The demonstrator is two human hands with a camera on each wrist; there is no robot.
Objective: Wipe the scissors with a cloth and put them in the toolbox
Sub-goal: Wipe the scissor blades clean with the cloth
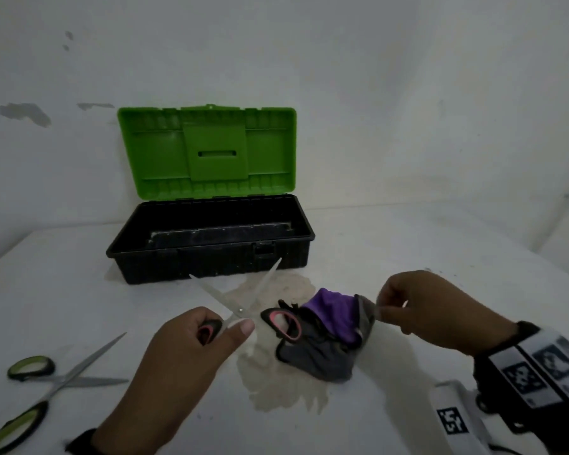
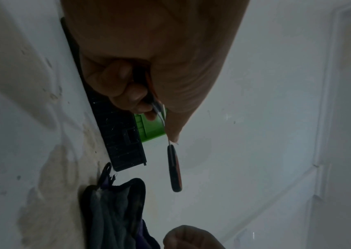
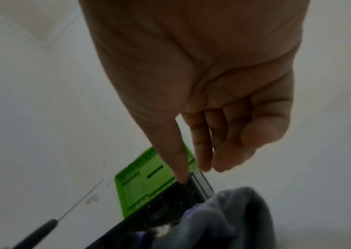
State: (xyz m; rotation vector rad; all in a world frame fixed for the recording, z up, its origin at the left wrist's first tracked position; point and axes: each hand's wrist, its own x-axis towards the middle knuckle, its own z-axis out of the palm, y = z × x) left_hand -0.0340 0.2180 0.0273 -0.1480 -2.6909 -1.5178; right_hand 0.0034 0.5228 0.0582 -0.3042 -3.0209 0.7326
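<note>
Lefty [image 1: 191,343] grips the splayed pink scissors [image 1: 240,310]; right hand [image 1: 418,307] pinches the cloth [image 1: 329,336] mid-frame; those open blades could snag it.

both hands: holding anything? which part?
The left hand grips the pink-handled scissors by one handle loop, blades spread open. The right hand pinches the cloth by its upper right edge.

White table [image 1: 408,257] with a beige stain [image 1: 276,389], white wall [image 1: 408,93] with chipped paint.
</note>
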